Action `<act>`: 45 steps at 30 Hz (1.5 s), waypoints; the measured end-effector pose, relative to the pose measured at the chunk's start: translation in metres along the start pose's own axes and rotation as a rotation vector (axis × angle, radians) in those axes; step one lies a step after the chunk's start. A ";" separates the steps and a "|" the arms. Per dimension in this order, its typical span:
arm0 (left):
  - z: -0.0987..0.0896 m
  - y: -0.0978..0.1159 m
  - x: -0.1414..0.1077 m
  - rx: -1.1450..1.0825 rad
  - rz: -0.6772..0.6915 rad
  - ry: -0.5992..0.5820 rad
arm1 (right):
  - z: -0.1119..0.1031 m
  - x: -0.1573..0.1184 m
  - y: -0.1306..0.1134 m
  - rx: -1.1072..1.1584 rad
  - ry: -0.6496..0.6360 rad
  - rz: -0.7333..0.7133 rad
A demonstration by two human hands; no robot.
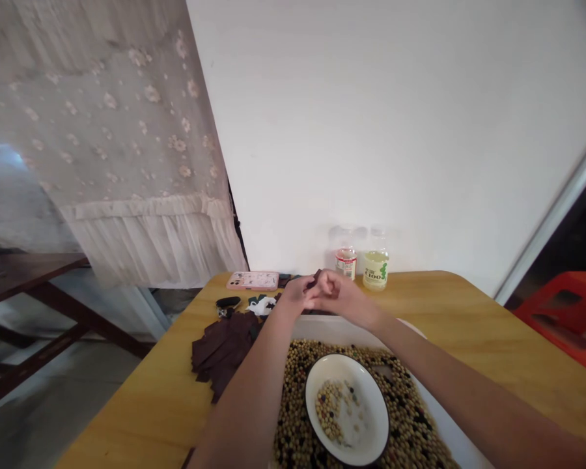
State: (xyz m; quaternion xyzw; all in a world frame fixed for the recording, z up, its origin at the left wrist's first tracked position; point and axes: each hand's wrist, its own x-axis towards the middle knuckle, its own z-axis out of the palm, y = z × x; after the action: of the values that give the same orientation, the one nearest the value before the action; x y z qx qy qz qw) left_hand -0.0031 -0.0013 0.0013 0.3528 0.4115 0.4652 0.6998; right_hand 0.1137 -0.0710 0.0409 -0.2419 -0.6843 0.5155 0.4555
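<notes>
Hands (336, 293) together hold a dark maroon piece (314, 281) beyond the white bowl (372, 417).

And there it is, at about 4 o'clock from the centre of the view: "C100" on the label of the clear drink bottle (376, 268), the small characters above it too blurred to read. At its 9 o'clock, the red-and-white-labelled bottle (346, 262) carries print too small to make out.

Pink phone (252, 281) lies at far left corner of table (478, 339). Red-label bottle (346, 264) and green-label bottle (376, 270) stand upright near far edge. Floral curtain (146, 124) hangs beyond left side; red stool (573, 312) is beyond right edge.
</notes>
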 end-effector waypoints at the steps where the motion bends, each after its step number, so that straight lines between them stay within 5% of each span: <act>1: -0.001 0.000 -0.001 -0.011 -0.001 0.003 | 0.009 -0.004 -0.005 0.030 -0.080 0.012; 5: -0.005 0.002 -0.001 -0.113 0.002 0.052 | 0.039 -0.022 -0.022 0.077 -0.417 0.080; 11: -0.010 0.001 0.008 -0.156 0.005 0.054 | 0.056 -0.038 -0.044 0.010 -0.565 0.142; 19: -0.006 0.003 0.004 -0.091 -0.006 0.036 | 0.048 -0.029 -0.028 -0.126 -0.449 0.045; 27: -0.006 0.003 0.003 -0.058 0.009 0.034 | 0.056 -0.032 -0.034 -0.245 -0.527 -0.058; 36: -0.004 0.002 0.004 -0.010 0.007 0.036 | 0.048 -0.025 -0.019 -0.330 -0.431 -0.119; 45: -0.004 0.002 0.005 -0.013 -0.003 0.025 | 0.059 -0.034 -0.031 -0.247 -0.548 -0.113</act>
State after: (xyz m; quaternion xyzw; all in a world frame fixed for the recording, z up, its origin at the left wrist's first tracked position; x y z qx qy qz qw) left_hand -0.0065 0.0040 0.0002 0.3420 0.4176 0.4712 0.6976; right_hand 0.0824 -0.1376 0.0534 -0.1090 -0.8516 0.4481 0.2493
